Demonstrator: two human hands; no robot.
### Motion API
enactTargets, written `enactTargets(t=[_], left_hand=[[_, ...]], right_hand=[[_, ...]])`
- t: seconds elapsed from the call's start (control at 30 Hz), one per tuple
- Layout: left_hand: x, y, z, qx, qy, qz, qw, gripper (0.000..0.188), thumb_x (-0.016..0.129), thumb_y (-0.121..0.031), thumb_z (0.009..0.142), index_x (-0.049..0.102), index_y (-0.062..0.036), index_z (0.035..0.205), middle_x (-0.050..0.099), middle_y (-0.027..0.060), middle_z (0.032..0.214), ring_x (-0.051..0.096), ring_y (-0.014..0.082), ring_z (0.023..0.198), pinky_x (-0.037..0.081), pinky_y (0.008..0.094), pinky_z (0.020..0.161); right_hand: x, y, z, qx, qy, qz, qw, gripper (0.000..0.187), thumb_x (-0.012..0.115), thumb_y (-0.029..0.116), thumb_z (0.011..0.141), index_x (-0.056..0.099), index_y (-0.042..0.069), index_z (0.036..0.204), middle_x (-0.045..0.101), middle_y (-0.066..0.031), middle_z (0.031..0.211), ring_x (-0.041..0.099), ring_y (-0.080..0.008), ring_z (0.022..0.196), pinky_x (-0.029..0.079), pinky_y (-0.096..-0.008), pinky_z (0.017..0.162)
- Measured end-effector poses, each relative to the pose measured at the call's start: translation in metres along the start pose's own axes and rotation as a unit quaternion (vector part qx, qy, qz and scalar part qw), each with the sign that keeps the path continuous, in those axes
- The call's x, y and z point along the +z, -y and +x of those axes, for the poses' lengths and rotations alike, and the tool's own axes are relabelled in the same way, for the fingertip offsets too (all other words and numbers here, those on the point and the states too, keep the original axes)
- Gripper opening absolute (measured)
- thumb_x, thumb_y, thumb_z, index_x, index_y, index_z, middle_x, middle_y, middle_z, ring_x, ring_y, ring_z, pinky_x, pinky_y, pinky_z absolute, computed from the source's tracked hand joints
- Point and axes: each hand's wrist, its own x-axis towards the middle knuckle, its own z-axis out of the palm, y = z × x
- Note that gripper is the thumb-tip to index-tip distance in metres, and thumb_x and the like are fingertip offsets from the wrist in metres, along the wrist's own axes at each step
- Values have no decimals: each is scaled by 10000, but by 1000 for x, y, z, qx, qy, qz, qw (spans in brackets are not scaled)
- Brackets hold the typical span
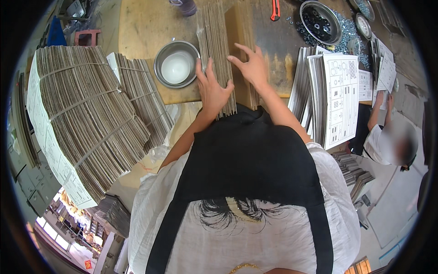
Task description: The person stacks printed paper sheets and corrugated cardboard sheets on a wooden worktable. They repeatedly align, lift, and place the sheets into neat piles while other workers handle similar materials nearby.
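A row of cardboard sheets (214,36) stands on edge on the table in front of me, its near end close to my apron. My left hand (215,93) is at the left side of this row, thumb and fingers spread, fingertips at the sheets. Just right of the row leans a brown cardboard panel (240,41). Over that panel is my right hand (253,68), fingers apart and thumb toward the row, nothing held. Beside my left fingertips sits a steel bowl (158,73) with a white round dish (176,68) inside.
Strapped cardboard bundles (86,105) stand at my left. Printed sheets (335,96) are stacked at my right. Farther right on the wooden table (150,23) lie a red cutter (275,10), a bowl of black parts (320,23) and loose metal pieces. A person (388,141) is at far right.
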Motion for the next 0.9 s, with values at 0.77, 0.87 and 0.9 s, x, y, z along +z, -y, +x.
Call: enactTargets(t=[0.77, 0.87, 0.9], left_hand=[[3, 16, 1, -2, 20, -105, 994, 870, 781, -77, 784, 324, -62, 1524, 212, 268, 1557, 264, 435, 1459, 276, 478, 1184], [1, 18, 2, -6, 21, -123, 992, 872, 783, -67, 772, 327, -69, 1515, 206, 285, 1546, 254, 464, 1453, 270, 514, 1181], [1, 19, 2, -9, 26, -130, 991, 870, 785, -68, 772, 330, -73, 1513, 214, 281, 1542, 250, 459, 1456, 267, 512, 1183]], right_hand=[[4, -6, 1, -30, -4, -21, 999, 523, 771, 357, 848, 632, 321, 1351, 428, -254, 1471, 504, -436, 1311, 484, -451, 1026], [-10, 26, -7, 32, 60, -15, 998, 531, 786, 360, 843, 640, 282, 1347, 470, -301, 1410, 488, -455, 1328, 438, -443, 1084], [-8, 21, -6, 25, 65, 6, 998, 536, 792, 370, 835, 642, 280, 1342, 459, -305, 1420, 473, -460, 1340, 430, -446, 1093]])
